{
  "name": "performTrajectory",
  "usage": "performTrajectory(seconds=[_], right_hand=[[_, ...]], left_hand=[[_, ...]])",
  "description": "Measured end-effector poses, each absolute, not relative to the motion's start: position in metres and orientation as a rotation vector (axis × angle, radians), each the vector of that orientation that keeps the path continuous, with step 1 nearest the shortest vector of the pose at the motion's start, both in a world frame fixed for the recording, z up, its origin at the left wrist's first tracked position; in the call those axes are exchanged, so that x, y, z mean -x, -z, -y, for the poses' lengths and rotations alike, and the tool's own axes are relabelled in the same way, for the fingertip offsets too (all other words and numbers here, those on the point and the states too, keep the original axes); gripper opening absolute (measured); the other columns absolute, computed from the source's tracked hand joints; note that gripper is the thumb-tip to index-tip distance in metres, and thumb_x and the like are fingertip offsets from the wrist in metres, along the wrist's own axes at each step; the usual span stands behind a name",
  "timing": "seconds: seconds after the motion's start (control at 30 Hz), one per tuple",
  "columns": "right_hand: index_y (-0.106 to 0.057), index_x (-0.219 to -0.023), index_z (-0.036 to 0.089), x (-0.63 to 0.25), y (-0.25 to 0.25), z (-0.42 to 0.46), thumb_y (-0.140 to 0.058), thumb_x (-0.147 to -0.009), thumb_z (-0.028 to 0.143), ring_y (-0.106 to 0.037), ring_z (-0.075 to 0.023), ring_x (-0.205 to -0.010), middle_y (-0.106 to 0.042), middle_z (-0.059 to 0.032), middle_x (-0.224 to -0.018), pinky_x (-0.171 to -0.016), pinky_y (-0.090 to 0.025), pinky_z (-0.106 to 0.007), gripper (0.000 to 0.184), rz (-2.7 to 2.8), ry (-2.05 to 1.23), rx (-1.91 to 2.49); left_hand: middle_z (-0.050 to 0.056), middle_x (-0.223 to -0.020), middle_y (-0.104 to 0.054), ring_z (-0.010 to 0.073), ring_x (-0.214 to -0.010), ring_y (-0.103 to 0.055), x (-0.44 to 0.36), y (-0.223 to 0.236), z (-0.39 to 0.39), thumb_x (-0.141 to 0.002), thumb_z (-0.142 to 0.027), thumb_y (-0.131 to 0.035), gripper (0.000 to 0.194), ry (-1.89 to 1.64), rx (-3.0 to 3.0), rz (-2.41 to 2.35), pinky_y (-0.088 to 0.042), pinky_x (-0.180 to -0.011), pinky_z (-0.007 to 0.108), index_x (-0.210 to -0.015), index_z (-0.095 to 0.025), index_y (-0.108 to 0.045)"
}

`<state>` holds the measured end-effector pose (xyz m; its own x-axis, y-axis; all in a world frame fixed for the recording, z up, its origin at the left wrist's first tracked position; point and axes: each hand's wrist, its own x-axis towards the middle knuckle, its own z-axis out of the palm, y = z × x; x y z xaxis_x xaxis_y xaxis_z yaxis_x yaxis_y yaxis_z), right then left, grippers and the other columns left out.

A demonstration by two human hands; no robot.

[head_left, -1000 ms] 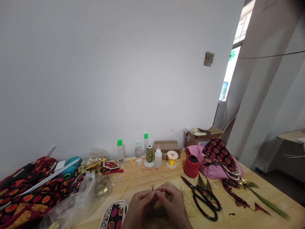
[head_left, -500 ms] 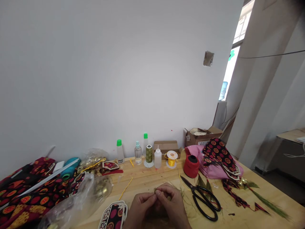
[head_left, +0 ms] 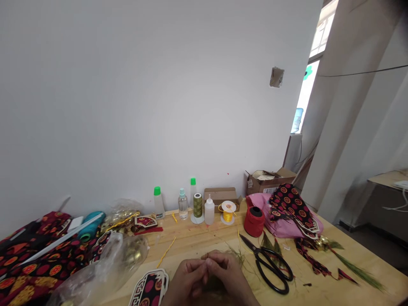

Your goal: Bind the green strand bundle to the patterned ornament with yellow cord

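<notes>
My left hand (head_left: 190,275) and my right hand (head_left: 225,271) meet at the near edge of the table, thumbs and fingertips pinched together. Between and below them is a bundle of olive-green threads (head_left: 214,284), mostly hidden by the fingers. Loose green thread ends (head_left: 237,254) lie just beyond my right hand. Black-handled scissors (head_left: 269,263) rest to the right, blades partly apart. On the left of my left hand lies a patterned fabric piece with a pale fretwork border (head_left: 149,287).
At the back stand an olive thread spool (head_left: 197,206), a white squeeze bottle (head_left: 209,211), a yellow cord spool (head_left: 227,216) and a red thread cone (head_left: 254,223). Plastic bags (head_left: 95,272) and patterned cloth (head_left: 38,263) cover the left. Green tassels (head_left: 357,267) lie at the right.
My fingers have closed in tighter, and the thread tip that stuck up between them is now hidden. The view has shifted slightly; the table items stay put.
</notes>
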<state>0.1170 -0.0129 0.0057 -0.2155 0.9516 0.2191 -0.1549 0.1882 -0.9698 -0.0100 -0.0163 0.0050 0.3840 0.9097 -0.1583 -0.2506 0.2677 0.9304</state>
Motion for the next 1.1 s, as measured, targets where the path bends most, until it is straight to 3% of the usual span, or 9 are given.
performTrajectory(seconds=[0.23,0.43,0.63,0.77,0.87,0.97,1.1], right_hand=[[-0.062,-0.049,0.013,-0.118,-0.002,0.011,-0.06,-0.062,0.042,-0.05,-0.0115,-0.053,-0.053,-0.0001,-0.054,-0.053,-0.039,-0.022,0.031,1.254,-1.393,0.805],[-0.063,-0.05,0.014,-0.117,-0.003,0.012,-0.06,-0.061,0.043,-0.05,-0.0128,-0.054,-0.055,-0.0007,-0.05,-0.057,-0.04,-0.024,0.031,1.222,-1.373,0.792],[-0.065,-0.055,0.014,-0.123,-0.002,0.011,-0.062,-0.058,0.044,-0.05,-0.0123,-0.052,-0.058,-0.0013,-0.052,-0.053,-0.04,-0.022,0.03,1.144,-1.306,0.888],[-0.066,-0.064,0.014,-0.168,-0.004,0.011,-0.057,-0.063,0.044,-0.052,-0.0154,-0.056,-0.061,-0.0035,-0.058,-0.056,-0.04,-0.025,0.031,1.197,-0.936,1.14],[-0.066,-0.062,0.015,-0.207,-0.002,0.015,-0.058,-0.063,0.034,-0.052,-0.0176,-0.061,-0.06,-0.0052,-0.064,-0.057,-0.039,-0.027,0.021,1.306,-0.734,1.289],[-0.066,-0.06,0.02,-0.226,0.003,0.021,-0.056,-0.064,0.024,-0.052,-0.0189,-0.067,-0.06,-0.0041,-0.066,-0.062,-0.037,-0.028,0.012,1.581,-0.45,1.496],[-0.064,-0.06,0.022,-0.217,0.006,0.022,-0.055,-0.062,0.015,-0.052,-0.0184,-0.068,-0.06,-0.0023,-0.065,-0.064,-0.036,-0.028,0.012,1.764,-0.339,1.549]], left_hand=[[-0.009,-0.031,-0.028,0.0023,-0.026,-0.015,0.011,-0.006,0.017,-0.062,-0.043,-0.056,0.037,-0.829,-1.114,-0.914,-0.004,-0.034,0.022,-0.039,-0.015,-0.046],[-0.01,-0.032,-0.024,0.0021,-0.028,-0.012,0.009,-0.005,0.018,-0.066,-0.048,-0.049,0.041,-0.872,-1.087,-0.918,-0.003,-0.032,0.021,-0.041,-0.016,-0.043],[-0.01,-0.033,-0.028,-0.0001,-0.028,-0.012,0.008,-0.01,0.018,-0.057,-0.045,-0.06,0.039,-0.848,-1.004,-0.938,-0.002,-0.032,0.02,-0.04,-0.013,-0.046],[-0.009,-0.041,-0.038,-0.0025,-0.03,-0.016,0.016,-0.009,0.011,-0.055,-0.03,-0.068,0.023,-1.029,-0.629,-0.883,-0.009,-0.029,0.012,-0.062,-0.009,-0.061],[-0.006,-0.047,-0.044,-0.0026,-0.03,-0.026,0.02,-0.009,0.007,-0.061,-0.015,-0.064,0.012,-1.112,-0.417,-0.783,-0.016,-0.026,0.009,-0.07,-0.007,-0.062],[-0.002,-0.054,-0.051,0.0007,-0.036,-0.042,0.018,-0.01,0.007,-0.066,-0.007,-0.057,0.008,-1.145,-0.324,-0.826,-0.028,-0.027,0.009,-0.072,-0.007,-0.062],[0.002,-0.062,-0.06,0.0073,-0.047,-0.057,0.016,-0.013,0.011,-0.067,-0.007,-0.057,0.012,-1.128,-0.288,-0.925,-0.043,-0.035,0.013,-0.078,-0.009,-0.06]])
